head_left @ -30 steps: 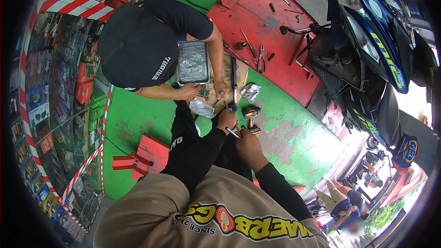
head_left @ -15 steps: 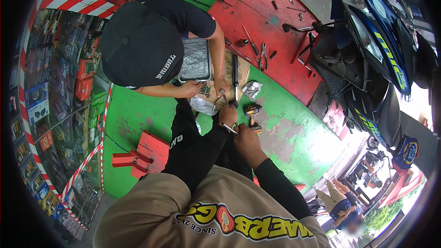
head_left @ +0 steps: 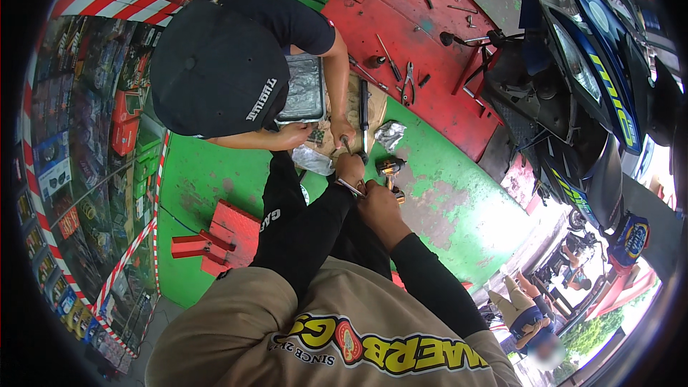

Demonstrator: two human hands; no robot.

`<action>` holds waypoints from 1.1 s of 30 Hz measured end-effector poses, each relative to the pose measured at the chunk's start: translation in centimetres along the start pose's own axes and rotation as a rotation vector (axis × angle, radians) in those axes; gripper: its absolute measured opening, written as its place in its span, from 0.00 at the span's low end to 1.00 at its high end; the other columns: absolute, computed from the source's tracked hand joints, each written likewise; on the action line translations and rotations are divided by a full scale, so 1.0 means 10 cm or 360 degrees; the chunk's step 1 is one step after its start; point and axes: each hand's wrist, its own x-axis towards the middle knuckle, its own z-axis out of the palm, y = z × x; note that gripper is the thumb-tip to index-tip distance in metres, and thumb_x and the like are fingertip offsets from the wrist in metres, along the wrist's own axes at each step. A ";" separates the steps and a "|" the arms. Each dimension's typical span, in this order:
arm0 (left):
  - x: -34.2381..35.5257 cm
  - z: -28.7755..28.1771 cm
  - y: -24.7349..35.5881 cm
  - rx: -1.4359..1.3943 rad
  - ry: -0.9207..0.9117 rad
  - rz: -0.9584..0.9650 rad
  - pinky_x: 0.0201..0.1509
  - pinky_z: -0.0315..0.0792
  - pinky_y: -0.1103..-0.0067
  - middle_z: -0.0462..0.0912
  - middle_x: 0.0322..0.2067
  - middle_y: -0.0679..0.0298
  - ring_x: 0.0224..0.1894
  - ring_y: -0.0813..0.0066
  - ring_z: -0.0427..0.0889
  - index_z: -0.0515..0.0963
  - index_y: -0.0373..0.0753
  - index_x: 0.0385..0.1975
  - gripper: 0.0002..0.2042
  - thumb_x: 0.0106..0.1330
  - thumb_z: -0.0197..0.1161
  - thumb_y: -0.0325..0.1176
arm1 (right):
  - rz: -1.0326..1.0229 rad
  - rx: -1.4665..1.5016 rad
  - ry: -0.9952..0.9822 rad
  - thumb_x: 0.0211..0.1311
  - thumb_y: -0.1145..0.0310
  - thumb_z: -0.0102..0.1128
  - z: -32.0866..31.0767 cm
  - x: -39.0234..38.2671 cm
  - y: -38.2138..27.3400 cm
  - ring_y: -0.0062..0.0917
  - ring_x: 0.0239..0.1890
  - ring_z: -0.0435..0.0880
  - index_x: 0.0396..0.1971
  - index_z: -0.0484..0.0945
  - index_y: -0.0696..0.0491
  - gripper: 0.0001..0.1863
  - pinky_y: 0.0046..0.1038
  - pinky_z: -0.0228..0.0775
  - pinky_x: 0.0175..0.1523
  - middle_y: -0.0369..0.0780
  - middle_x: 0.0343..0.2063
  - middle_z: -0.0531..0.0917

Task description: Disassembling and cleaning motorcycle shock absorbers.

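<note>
Head view: since the earlier frame, the right hand point(head_left: 380, 208) has moved up toward the left hand point(head_left: 350, 166), the metal rod point(head_left: 349, 187) with it. Right hand grasps the rod's near end; rod appears across the left wrist. Left hand's grip: cannot tell, contents hidden. Drill point(head_left: 390, 165) lies on the green floor point(head_left: 459, 197), just right of both hands.

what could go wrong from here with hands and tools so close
The left hand is close to the co-worker's hand, so a slip might hurt either. The drill lies just beyond the right hand and could get bumped.
</note>
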 end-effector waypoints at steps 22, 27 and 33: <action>-0.05 -0.35 0.34 0.0607 -0.0214 0.0345 0.38 0.80 0.64 0.86 0.28 0.52 0.34 0.55 0.87 0.86 0.37 0.26 0.09 0.57 0.61 0.33 | 0.0098 -0.0005 -0.0071 0.64 0.60 0.55 -0.15 0.05 -0.05 0.53 0.41 0.83 0.38 0.78 0.59 0.15 0.51 0.73 0.47 0.57 0.33 0.83; -0.03 -0.29 0.23 0.0564 -0.0135 0.0193 0.38 0.80 0.64 0.86 0.27 0.53 0.33 0.54 0.87 0.86 0.38 0.25 0.09 0.57 0.62 0.34 | 0.0017 -0.0030 -0.0064 0.64 0.60 0.55 -0.11 0.06 -0.07 0.52 0.40 0.84 0.37 0.78 0.59 0.16 0.50 0.74 0.47 0.56 0.32 0.84; 0.00 -0.23 0.19 0.0433 -0.0150 0.0195 0.38 0.80 0.63 0.86 0.26 0.52 0.33 0.54 0.86 0.86 0.38 0.24 0.08 0.55 0.63 0.34 | 0.0056 -0.0020 -0.0079 0.65 0.58 0.54 -0.15 0.05 -0.09 0.53 0.41 0.84 0.37 0.79 0.59 0.17 0.50 0.74 0.47 0.57 0.33 0.84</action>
